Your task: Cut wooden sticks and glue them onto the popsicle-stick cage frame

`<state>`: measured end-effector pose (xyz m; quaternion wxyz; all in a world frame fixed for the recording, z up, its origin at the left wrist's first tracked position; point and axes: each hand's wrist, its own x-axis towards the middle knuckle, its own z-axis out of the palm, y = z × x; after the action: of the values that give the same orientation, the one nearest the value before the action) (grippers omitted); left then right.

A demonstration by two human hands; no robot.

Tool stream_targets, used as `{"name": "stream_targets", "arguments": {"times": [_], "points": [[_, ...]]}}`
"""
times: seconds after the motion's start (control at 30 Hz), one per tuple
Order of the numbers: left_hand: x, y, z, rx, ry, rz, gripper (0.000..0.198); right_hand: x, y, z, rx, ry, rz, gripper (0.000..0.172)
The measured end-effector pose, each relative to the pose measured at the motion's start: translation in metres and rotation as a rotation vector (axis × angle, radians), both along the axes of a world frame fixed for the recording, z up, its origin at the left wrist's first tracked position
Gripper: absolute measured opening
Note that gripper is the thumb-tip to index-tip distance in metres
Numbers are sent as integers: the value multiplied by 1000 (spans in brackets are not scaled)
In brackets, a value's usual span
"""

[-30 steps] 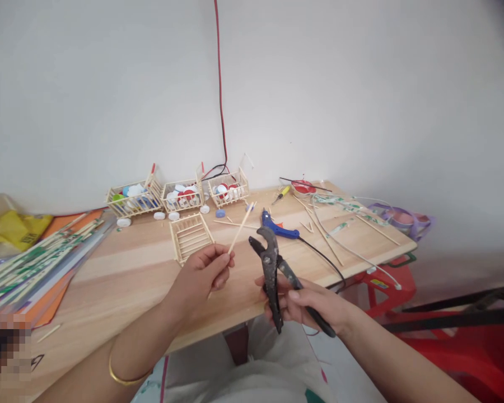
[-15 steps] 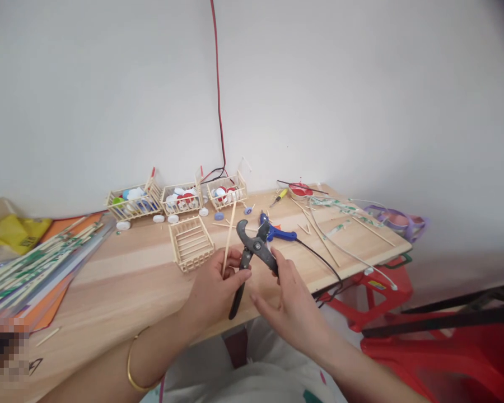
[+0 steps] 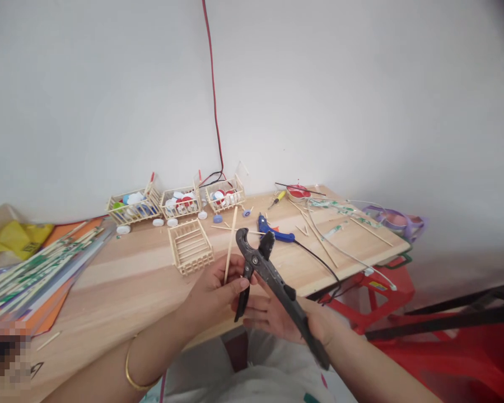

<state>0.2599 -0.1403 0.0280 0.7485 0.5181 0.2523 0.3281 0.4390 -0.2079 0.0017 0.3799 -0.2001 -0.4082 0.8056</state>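
L hand [image 3: 212, 295] pinches stick [image 3: 231, 238], R hand [image 3: 272, 318] grips cutters [image 3: 277, 280]; glue gun [image 3: 276, 233] behind

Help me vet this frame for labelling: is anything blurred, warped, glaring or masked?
Head view: the light is soft and even, with no glare or hard shadows; the pliers, the stick, the left hand and the right hand look sharp; the far right edge smears, stretched by the wide lens; the top right corner darkens; a pixelated patch masks the bottom left corner.
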Motion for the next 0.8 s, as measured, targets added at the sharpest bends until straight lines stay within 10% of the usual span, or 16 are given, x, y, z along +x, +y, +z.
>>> {"name": "stream_targets", "arguments": {"times": [0.33,0.53,0.8], "points": [[-11,15,4,129,93,229,42,10,9,8,101,-322,-492,58],[-19,22,10,-7,-5,148,30,13,24,6,29,-361,-734,35],[-38,20,28,890,771,133,34,-2,47,32,224,-263,-976,45]]}}
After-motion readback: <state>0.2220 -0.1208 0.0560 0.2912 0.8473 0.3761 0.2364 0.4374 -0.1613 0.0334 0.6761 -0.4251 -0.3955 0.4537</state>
